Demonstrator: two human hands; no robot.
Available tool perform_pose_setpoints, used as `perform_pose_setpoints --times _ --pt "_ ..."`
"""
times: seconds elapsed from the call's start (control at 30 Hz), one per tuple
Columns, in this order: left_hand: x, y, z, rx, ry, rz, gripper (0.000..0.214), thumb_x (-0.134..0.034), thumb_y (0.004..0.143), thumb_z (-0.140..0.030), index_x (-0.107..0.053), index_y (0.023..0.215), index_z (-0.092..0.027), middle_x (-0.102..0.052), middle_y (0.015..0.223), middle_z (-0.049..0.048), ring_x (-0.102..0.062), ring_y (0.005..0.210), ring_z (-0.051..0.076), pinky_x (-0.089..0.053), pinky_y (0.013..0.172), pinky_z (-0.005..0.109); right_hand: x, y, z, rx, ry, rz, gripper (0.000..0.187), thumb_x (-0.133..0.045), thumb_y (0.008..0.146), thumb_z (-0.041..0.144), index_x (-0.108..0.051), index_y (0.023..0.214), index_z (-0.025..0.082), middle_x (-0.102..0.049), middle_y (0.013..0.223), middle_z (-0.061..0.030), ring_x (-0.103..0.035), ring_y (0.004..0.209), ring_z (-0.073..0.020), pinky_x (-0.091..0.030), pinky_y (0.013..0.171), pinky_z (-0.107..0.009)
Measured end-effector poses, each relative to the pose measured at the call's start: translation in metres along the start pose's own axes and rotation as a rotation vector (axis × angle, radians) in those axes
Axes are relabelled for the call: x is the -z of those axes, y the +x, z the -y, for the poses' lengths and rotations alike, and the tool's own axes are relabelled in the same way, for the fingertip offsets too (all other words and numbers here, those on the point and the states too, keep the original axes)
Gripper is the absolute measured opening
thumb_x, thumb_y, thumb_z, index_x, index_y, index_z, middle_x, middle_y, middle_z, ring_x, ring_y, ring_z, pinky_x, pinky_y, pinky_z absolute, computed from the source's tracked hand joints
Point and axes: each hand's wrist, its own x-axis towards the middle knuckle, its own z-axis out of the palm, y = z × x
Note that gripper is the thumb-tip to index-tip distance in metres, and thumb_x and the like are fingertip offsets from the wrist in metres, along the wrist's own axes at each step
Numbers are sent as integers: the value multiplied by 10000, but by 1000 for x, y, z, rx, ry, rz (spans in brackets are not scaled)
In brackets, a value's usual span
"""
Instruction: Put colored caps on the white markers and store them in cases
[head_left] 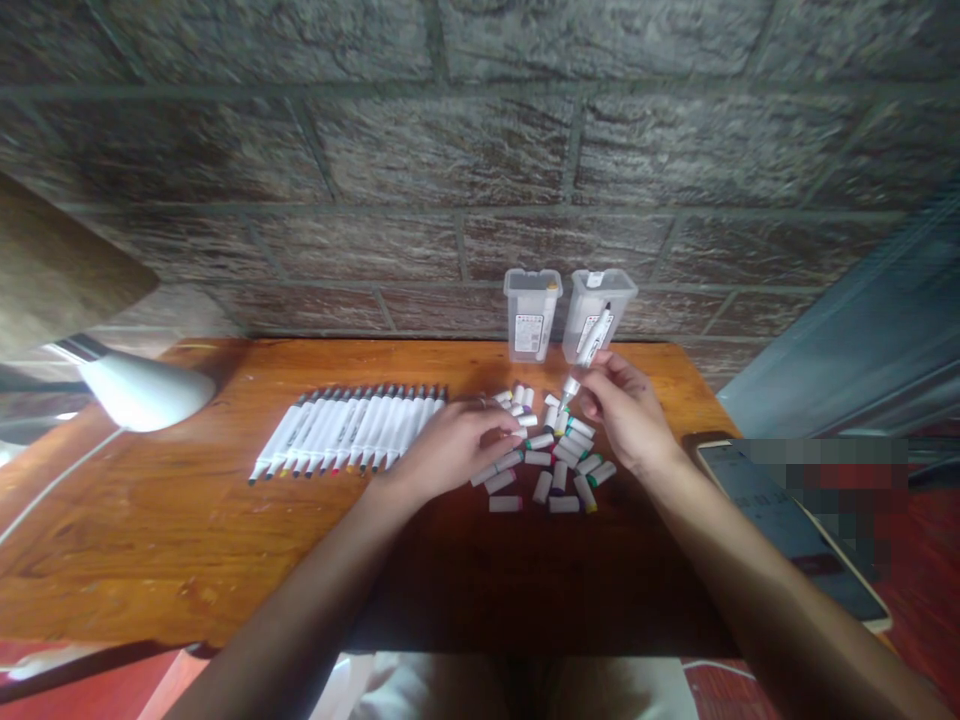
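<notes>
My right hand (626, 405) pinches an uncapped marker (589, 350) by its white barrel. The pen is tilted, its dark end up and its bare tip pointing down over the loose caps. My left hand (469, 445) reaches into the left side of the pile, with thumb and index finger closed about a white marker cap (519, 433). Several more white caps with coloured ends, one of them a yellow-ended cap (586, 493), lie scattered between and below both hands. Left of my left hand, a neat row of capped white markers (349, 430) lies side by side, partly covered by that hand.
Two clear plastic containers (529, 335) stand at the back of the wooden table (187, 530), against a brick wall. A white lamp base (142, 388) is on the left, under a brown shade. Beside my right forearm lies a tablet (780, 530).
</notes>
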Motion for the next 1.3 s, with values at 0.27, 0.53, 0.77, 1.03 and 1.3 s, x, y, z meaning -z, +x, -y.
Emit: perform_pose_setpoints --times 0.27,0.53,0.77,1.03,1.3 --pt "-14 -3 -1 -52 45 35 170 -605 935 -301 -721 1039 -234 -761 928 34 -696 852 188 -477 764 267 1 1 -1 23 10 -23 297 -823 627 258 -583 788 190 -558 604 86 -394 402 -23 -242 387 -179" --pt "17 -5 3 7 -14 146 162 -618 928 -336 -744 932 -234 -761 853 3 -680 740 151 -457 701 243 3 0 -1 29 15 -34 275 -807 646 250 -580 789 190 -559 610 85 -386 391 -22 -236 379 -186" --pt "16 -2 15 313 281 -79 176 -586 934 -312 -731 982 -225 -770 957 49 -697 875 234 -489 779 328 1 0 -2 50 -23 -39 262 -794 652 246 -583 798 193 -535 578 96 -397 403 -29 -267 390 -179" --pt "-8 6 13 169 371 -40 146 -587 928 -234 -721 973 -197 -751 1013 66 -673 965 248 -492 904 383 2 0 -4 60 -34 -14 271 -806 667 269 -589 808 188 -532 593 93 -394 414 -28 -260 403 -182" --pt "-13 11 15 232 454 -16 150 -599 896 -212 -730 965 -190 -737 980 79 -658 944 257 -493 890 394 1 0 -4 68 -30 -6 284 -815 668 278 -575 791 191 -517 597 96 -393 418 -33 -260 409 -191"
